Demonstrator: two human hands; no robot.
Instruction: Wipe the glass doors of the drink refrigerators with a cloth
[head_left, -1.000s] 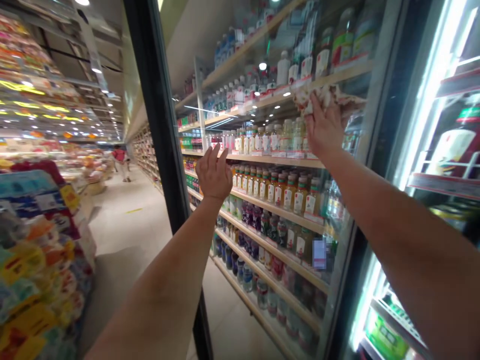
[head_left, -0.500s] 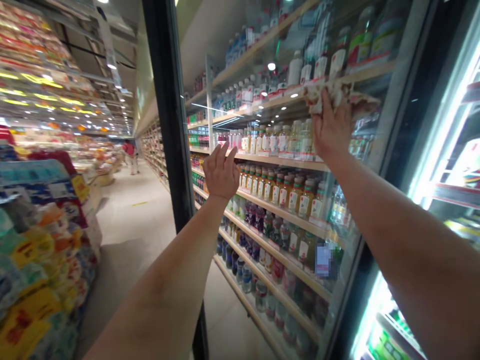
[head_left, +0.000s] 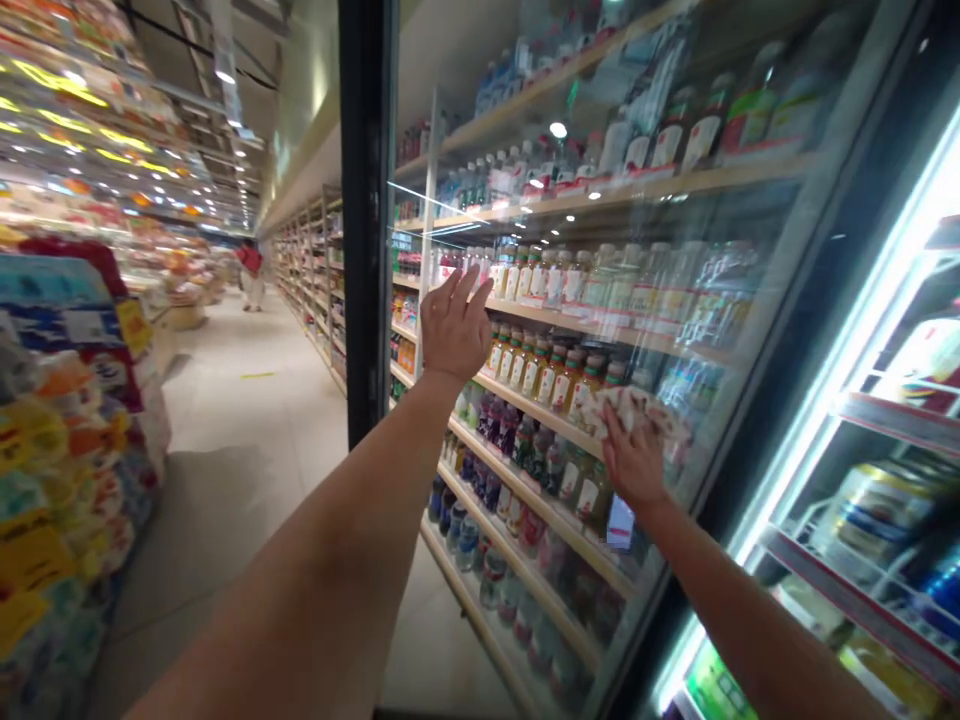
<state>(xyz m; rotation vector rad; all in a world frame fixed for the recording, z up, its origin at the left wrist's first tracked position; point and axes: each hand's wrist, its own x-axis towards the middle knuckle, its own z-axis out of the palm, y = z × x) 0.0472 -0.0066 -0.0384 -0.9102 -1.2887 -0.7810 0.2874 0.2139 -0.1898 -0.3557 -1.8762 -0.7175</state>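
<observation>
A dark-framed glass door (head_left: pixel 366 220) stands swung out in front of me. With fingers spread, my left hand (head_left: pixel 455 328) rests at the glass near the middle of the pane; whether the whole palm touches is hidden. Lower and to the right, my right hand (head_left: pixel 634 468) presses a crumpled, pale, brown-spotted cloth (head_left: pixel 651 415) against the pane. Its fingertips lie over the cloth's left part. Through the glass, shelves of bottled drinks (head_left: pixel 551 385) show, partly veiled by reflections.
To the right is the lit cooler with bottles and jars on its racks (head_left: pixel 885 600). At the left stands a pile of packaged goods (head_left: pixel 60 430). A floor aisle (head_left: pixel 232 430) runs back past wall shelving (head_left: pixel 311 270) to a distant person in red (head_left: pixel 249 265).
My right hand has brought the cloth down the glass from the upper shelf level. My left hand stays at about the same spot. The view has shifted slightly.
</observation>
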